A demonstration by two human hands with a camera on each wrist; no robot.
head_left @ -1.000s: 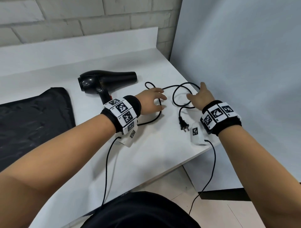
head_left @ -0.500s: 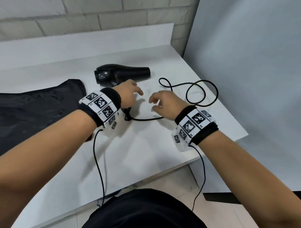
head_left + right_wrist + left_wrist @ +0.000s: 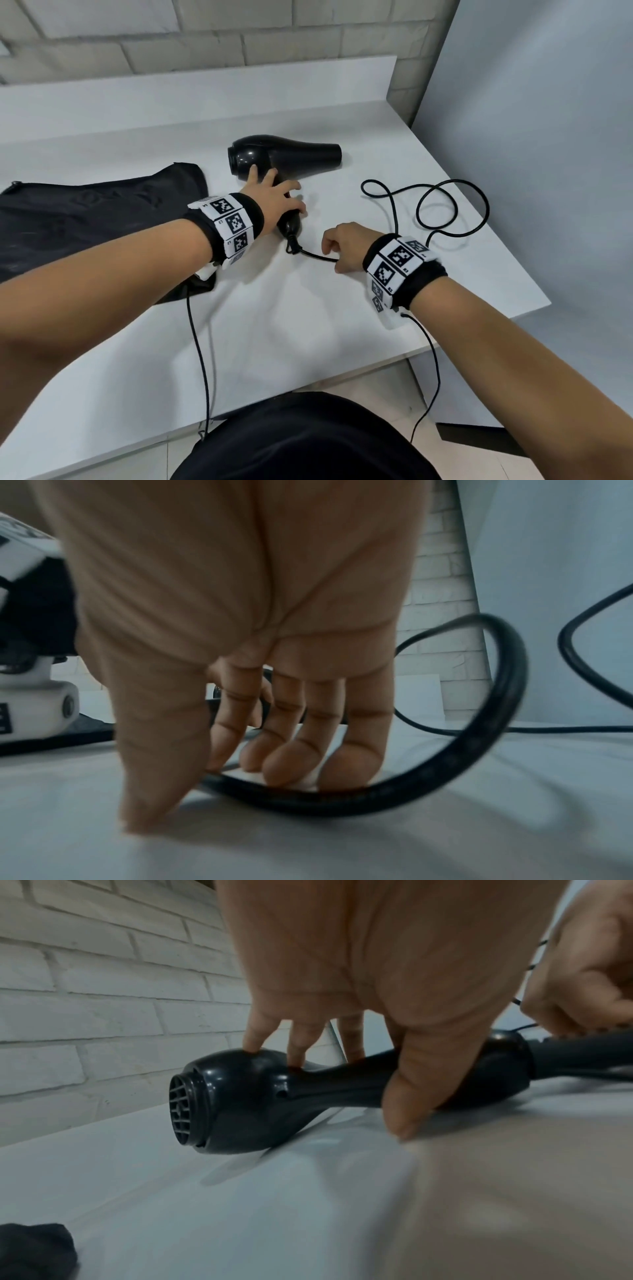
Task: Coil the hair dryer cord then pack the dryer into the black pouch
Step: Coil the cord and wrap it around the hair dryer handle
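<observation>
The black hair dryer [image 3: 284, 156] [image 3: 240, 1096] lies on its side on the white table [image 3: 308, 325], nozzle pointing right. My left hand [image 3: 277, 202] [image 3: 342, 1093] rests on its handle, fingers straight and touching the body, thumb down beside the handle. Just right of the handle's end, my right hand [image 3: 337, 246] [image 3: 219, 791] curls over the black cord [image 3: 317, 256] [image 3: 479, 750], which sits between thumb and fingertips. The remaining cord lies in loose loops to the right. The black pouch [image 3: 85, 219] [image 3: 34, 1250] lies flat at the left.
A brick wall and a low white ledge run behind the table. A grey panel [image 3: 548, 137] stands along the table's right edge, close to the cord loops. Two thin wrist-camera cables [image 3: 202, 342] hang over the front edge.
My left hand left the cord and settled on the dryer handle. My right hand came leftward from the loops and curled onto the cord near the handle.
</observation>
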